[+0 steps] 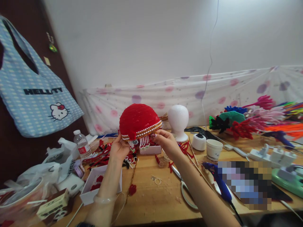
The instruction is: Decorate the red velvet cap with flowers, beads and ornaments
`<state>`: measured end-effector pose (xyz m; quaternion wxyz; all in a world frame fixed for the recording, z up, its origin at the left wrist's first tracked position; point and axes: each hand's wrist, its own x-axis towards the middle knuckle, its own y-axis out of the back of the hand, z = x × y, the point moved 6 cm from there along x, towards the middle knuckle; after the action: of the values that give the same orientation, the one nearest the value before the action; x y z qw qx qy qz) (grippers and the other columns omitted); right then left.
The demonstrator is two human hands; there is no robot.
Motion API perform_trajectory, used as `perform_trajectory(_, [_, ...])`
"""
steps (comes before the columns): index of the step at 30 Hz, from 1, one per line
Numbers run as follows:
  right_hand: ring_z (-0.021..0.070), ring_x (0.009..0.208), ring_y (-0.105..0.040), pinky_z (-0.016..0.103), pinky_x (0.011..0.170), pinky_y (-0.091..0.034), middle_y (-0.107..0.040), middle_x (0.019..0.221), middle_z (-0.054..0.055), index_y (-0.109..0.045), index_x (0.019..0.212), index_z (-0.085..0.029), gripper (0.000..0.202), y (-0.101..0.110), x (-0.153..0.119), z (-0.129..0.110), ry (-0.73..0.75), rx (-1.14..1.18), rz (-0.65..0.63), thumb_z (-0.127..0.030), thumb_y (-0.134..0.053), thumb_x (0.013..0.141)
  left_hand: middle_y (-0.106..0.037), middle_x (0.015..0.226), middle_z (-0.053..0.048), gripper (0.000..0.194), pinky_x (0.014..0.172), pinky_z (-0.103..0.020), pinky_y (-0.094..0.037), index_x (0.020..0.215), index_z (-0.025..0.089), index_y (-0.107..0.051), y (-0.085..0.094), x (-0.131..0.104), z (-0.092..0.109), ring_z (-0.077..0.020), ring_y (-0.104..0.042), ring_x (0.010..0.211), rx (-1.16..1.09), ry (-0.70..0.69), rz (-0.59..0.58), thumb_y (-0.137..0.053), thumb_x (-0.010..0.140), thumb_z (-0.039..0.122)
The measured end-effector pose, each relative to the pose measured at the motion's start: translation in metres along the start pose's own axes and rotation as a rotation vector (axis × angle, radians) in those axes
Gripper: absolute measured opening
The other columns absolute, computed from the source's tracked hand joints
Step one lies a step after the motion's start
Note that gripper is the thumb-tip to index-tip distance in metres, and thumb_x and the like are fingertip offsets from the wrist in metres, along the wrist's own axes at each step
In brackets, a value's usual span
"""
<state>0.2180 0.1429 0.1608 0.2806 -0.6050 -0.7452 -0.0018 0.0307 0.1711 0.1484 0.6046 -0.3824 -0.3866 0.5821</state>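
Note:
Both my hands hold a red dome-shaped headdress [139, 119] up above the table. Its lower rim carries rows of white beads and gold trim, and short strands of white beads hang beneath. My left hand [119, 148] grips the rim on the left side, fingers partly behind it. With thumb and fingers, my right hand [164, 142] pinches the rim on the right. A white foam head [178, 121] stands behind and to the right of the headdress. Below it, a small white box [150, 150] is partly hidden by the beads.
Scissors [187, 192] and a blue glue gun [219, 183] lie by my right forearm. A white box with red pieces [85, 192] sits at left, near a water bottle [81, 145]. Paper cup [214, 149], power strip [258, 155] and bundles of pipe cleaners [243, 129] are at right.

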Motion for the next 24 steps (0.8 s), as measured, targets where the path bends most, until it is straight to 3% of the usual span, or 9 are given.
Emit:
perform_trajectory(15, [0.0096,0.061,-0.058,0.023,0.062,-0.046,-0.066,0.064,-0.005,-0.068,0.066,-0.021,0.016,-0.001,-0.003,-0.005,0.098,-0.016,0.007,-0.03,-0.081,0.062,-0.079,0.094,-0.007,0.036,0.067,-0.029,-0.061,0.124,0.016,-0.063,0.001,-0.004,-0.002,-0.015,-0.073,0.061,0.016,-0.075,0.087,-0.036,0.1,0.014])
perform_trajectory(24, [0.0095,0.063,-0.059,0.024,0.065,-0.048,-0.069,0.068,-0.004,-0.072,0.071,-0.02,0.018,0.0,-0.005,-0.011,0.095,-0.088,-0.006,-0.031,-0.084,0.063,-0.079,0.095,-0.007,0.036,0.079,-0.033,-0.06,0.123,0.017,-0.064,0.008,-0.005,0.004,-0.0177,-0.075,0.076,0.001,-0.125,0.078,-0.039,0.098,0.012])
